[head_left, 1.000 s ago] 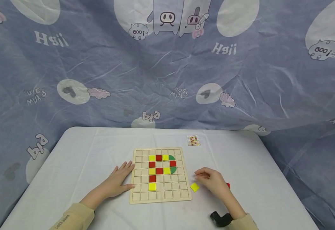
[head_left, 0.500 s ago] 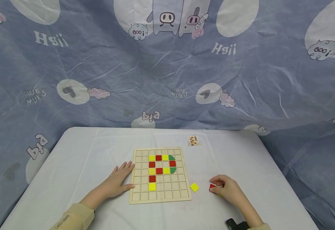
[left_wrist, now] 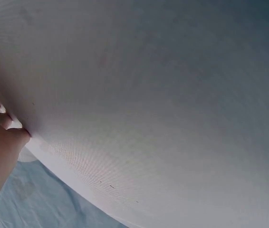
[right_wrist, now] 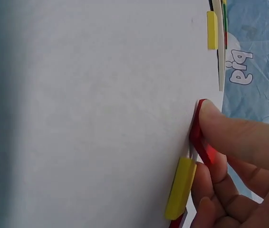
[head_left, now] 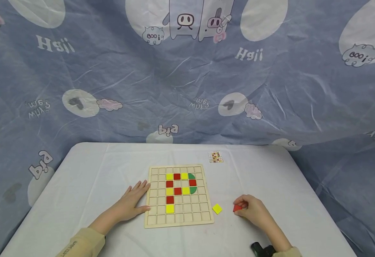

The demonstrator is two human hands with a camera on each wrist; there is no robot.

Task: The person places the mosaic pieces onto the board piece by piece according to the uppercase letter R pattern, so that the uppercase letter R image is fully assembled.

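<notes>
My left hand [head_left: 131, 202] lies flat on the white table with fingers spread, touching the left edge of a wooden grid board [head_left: 194, 216]. Yellow, red and green tiles fill some of the board's squares. Right of the board, my right hand [head_left: 251, 210] pinches a red tile [head_left: 237, 207] between thumb and fingers. The right wrist view has that tile tilted under the thumb. Beside its lower end there stand a yellow tile [right_wrist: 180, 189] and part of another red tile [right_wrist: 176, 222]. In the left wrist view only part of the left hand [left_wrist: 1, 137] shows.
A loose yellow tile [head_left: 217, 208] lies between the board and the right hand. A small pattern card [head_left: 215, 156] is on the table behind the board. A black device [head_left: 262, 250] sits by the right wrist. A printed blue cloth [head_left: 174, 71] hangs behind the table.
My right hand has moved right, away from the loose yellow tile, and now pinches the red tile, which has tipped slightly since half a second ago. The left hand has stayed on the board's edge.
</notes>
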